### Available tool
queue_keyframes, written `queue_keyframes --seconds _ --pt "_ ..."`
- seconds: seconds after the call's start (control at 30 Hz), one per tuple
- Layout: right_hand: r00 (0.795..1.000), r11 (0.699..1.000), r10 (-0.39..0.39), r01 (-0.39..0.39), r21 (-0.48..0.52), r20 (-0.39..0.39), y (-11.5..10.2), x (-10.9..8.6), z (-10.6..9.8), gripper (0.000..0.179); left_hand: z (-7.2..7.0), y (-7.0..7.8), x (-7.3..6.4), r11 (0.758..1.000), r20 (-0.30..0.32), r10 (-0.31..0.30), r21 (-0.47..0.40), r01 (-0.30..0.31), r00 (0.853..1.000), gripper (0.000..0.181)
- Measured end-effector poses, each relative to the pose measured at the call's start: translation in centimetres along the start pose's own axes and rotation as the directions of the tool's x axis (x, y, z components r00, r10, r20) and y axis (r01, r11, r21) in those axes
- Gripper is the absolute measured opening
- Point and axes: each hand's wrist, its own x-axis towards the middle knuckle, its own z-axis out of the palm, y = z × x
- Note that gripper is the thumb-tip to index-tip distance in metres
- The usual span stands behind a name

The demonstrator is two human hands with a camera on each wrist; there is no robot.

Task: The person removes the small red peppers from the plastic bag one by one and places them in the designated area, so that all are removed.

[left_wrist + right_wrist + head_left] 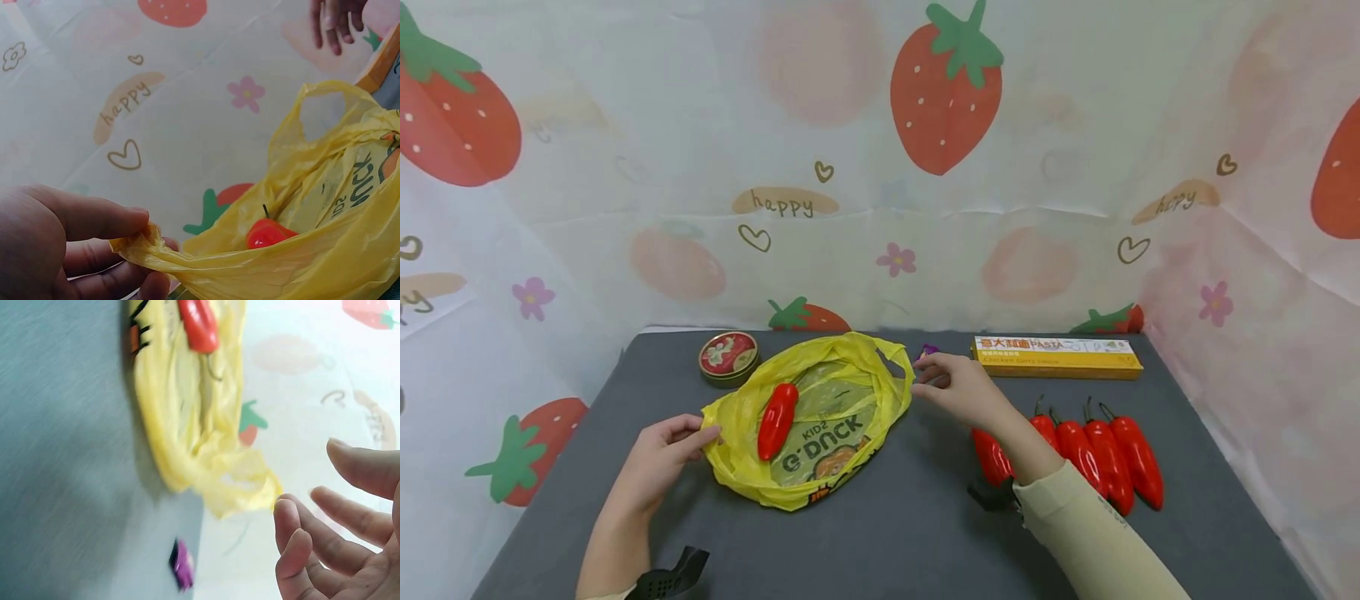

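Observation:
A yellow plastic bag [741, 467] lies spread with its mouth facing up on the dark table. Inside it, left of the printed lettering, rests one red chili pepper [777, 422]. My left hand [662, 458] pinches the bag's left edge between thumb and fingers, as the left wrist view also shows. Beside the bag's right handle, my right hand [962, 390] holds nothing; its fingers are loosely bent and apart in the right wrist view. Several more red peppers [1135, 462] lie in a row at the right, partly hidden by my right forearm.
A round red-and-gold tin [728, 357] stands behind the bag at the left. A yellow pasta box [1060, 358] lies along the back right. A small purple wrapped item [182, 565] sits by the bag's handle. A strawberry-print cloth [880, 167] hangs behind the table.

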Motion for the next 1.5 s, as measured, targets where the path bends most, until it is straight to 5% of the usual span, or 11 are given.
queue_keyframes --seconds 0.23,0.53,0.7,1.1,1.33,1.5 --pt "0.998 0.997 -0.037 0.034 0.064 0.046 -1.8 2.8 1.6 0.041 0.1 0.1 0.1 1.000 0.006 0.001 0.000 -0.001 1.000 0.044" --pt "0.987 0.949 0.060 -0.103 0.299 0.147 -4.3 7.1 5.3 0.043 0.3 0.0 0.1 1.000 0.013 -0.007 -0.009 0.007 1.000 0.042" --pt "0.976 0.920 0.114 -0.174 0.351 0.184 -4.6 9.1 7.9 0.050 0.3 -0.1 0.1 1.000 0.014 -0.013 -0.004 0.013 1.000 0.043" --pt "0.954 0.913 0.215 -0.272 0.304 0.208 -5.2 11.1 13.9 0.055 0.1 -0.1 0.1 1.000 0.016 -0.024 0.000 0.024 1.000 0.043" --pt "0.931 0.949 0.278 -0.305 0.086 0.235 -6.3 11.6 15.7 0.043 0.1 -0.2 0.2 1.000 0.016 -0.019 0.006 0.019 1.000 0.044" --pt "0.920 0.940 0.312 -0.335 0.061 0.237 -6.8 11.4 16.2 0.040 0.2 -0.1 0.2 1.000 0.017 -0.024 0.008 0.024 1.000 0.045"
